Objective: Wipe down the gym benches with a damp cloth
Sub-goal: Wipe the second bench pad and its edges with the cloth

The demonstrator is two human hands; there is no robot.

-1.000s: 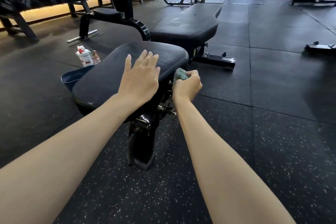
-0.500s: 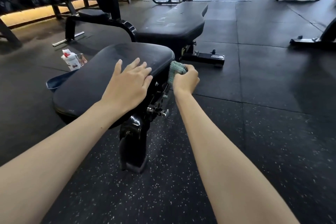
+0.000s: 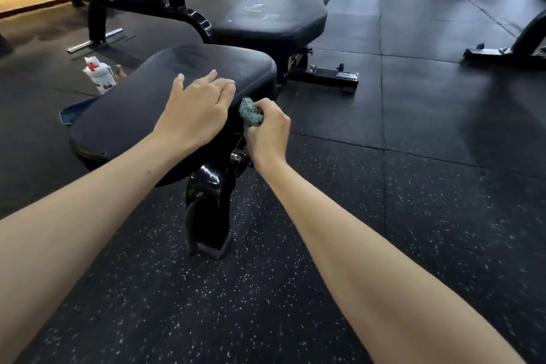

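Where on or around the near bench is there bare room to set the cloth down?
The seat pad is bare left of the left hand, to its near end. The back pad top is bare. The floor right of the right hand is open. Crowded: the seat's right edge, where both hands and cloth meet; bottle and blue tub on its left.

view: single camera worn on the person's head | facing: forward and down, wide-angle, rubber floor filling most of the frame | range: close, forearms enter from the bottom edge, left hand and right hand at the seat pad mid-frame | far field: second bench beyond, toward the top
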